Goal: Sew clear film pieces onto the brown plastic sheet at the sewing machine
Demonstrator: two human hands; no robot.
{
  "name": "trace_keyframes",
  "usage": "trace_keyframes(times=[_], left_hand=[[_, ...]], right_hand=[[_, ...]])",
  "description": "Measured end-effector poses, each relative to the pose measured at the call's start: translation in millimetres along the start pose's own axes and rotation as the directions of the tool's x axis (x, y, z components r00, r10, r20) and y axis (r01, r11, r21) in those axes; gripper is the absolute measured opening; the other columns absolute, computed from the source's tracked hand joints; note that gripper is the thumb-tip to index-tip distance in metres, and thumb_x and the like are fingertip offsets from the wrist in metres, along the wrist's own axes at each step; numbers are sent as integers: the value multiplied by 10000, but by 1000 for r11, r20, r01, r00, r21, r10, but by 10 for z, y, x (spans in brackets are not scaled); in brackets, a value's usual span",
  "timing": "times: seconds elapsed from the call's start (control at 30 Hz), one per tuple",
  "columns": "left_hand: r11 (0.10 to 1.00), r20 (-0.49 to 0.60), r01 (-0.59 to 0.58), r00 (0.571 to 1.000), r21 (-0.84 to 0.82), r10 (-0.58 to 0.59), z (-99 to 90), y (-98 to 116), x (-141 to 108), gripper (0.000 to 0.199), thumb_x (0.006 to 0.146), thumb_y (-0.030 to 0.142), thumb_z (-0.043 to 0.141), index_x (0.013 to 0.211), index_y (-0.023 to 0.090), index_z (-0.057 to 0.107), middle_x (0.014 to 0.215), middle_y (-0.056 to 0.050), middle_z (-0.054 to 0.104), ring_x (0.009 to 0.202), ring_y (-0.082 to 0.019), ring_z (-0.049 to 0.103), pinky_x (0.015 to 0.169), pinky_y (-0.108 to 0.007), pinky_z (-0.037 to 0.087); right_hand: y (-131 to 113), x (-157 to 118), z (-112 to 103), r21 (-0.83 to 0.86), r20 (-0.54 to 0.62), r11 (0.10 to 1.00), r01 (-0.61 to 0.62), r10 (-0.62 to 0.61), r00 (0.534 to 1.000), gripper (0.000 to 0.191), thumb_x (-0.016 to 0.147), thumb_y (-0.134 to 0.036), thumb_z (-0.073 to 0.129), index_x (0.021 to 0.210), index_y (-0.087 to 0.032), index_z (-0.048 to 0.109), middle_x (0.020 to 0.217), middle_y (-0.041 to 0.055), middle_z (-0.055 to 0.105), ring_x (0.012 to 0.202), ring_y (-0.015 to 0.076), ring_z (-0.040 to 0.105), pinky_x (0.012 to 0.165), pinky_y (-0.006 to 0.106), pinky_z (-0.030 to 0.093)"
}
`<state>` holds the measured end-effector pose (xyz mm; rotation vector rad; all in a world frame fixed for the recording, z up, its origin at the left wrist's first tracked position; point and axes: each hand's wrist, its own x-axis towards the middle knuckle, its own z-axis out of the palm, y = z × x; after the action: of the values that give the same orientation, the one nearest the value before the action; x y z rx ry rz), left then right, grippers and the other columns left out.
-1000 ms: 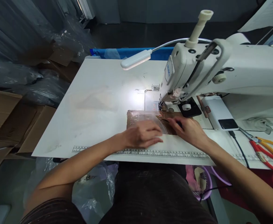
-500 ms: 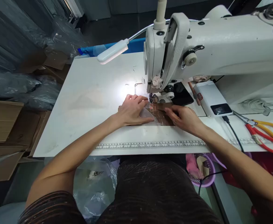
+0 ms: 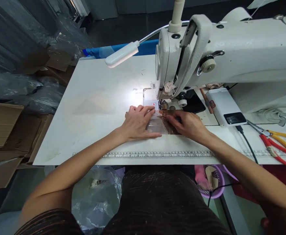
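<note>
My left hand (image 3: 139, 123) lies open with its fingers spread, pressing a clear, film-like sheet (image 3: 154, 125) onto the white table. Beside it is a shiny brown piece (image 3: 170, 129), partly under the sheet and partly hidden by my right hand (image 3: 188, 123). That hand is closed, thumb and finger pinched over the brown piece. A thin dark tip shows at its fingertips and a dark bit inside the palm; what it belongs to is unclear. Just beyond both hands stands the sewing machine's presser foot (image 3: 160, 103), with a small red mark (image 3: 154, 104) to its left.
The white sewing machine (image 3: 245, 52) rises at the back right, with a lit lamp (image 3: 122, 54) to its left. A black phone (image 3: 194, 101), a white power bank (image 3: 227, 107) and red-and-yellow scissors (image 3: 277, 140) lie rightward. A printed ruler (image 3: 143, 155) runs along the front edge.
My right hand has moved left across the brown piece, closer to my left hand. The clear sheet lies flatter, and the red mark now shows left of the presser foot. The view has shifted slightly.
</note>
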<state>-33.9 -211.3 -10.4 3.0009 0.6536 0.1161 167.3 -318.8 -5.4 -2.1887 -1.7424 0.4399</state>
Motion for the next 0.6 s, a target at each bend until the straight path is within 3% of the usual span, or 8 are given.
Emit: trace_keyframes(times=[0.17, 0.33, 0.47, 0.6], left_hand=[[998, 61, -49, 997, -32, 50, -63, 128, -115, 1058, 729, 905, 511, 1438, 122, 457, 1509, -181, 483, 1170, -354, 518, 962, -501, 356], [995, -11, -64, 998, -75, 64, -113, 137, -33, 1187, 640, 962, 533, 1463, 112, 434, 1536, -232, 438, 1267, -397, 496, 1048, -550, 332], [978, -100, -15, 995, -210, -7, -91, 81, 29, 925, 809, 865, 479, 1405, 159, 522, 1460, -173, 550, 1278, -332, 540, 1035, -507, 389], [950, -71, -16, 997, -313, -6, 5, 20, 40, 691, 941, 695, 488, 1400, 182, 546, 1438, -136, 585, 1315, -280, 548, 1060, -480, 401]], right_hand=[[235, -227, -110, 223, 1, 970, -95, 97, 995, 527, 913, -667, 479, 652, -215, 555, 506, -22, 445, 478, 128, 364, 508, 281, 264], [190, -116, -63, 556, 181, 823, -117, 17, 983, 640, 829, -808, 509, 674, -192, 584, 529, -40, 387, 489, 100, 303, 456, 268, 192], [160, -21, 26, 719, 267, 672, -177, -32, 963, 655, 790, -828, 569, 689, -181, 596, 523, -58, 352, 479, 84, 267, 438, 260, 147], [104, -1, 73, 769, 258, 611, -190, -25, 966, 671, 745, -843, 617, 638, -184, 552, 510, -61, 365, 466, 67, 260, 431, 249, 134]])
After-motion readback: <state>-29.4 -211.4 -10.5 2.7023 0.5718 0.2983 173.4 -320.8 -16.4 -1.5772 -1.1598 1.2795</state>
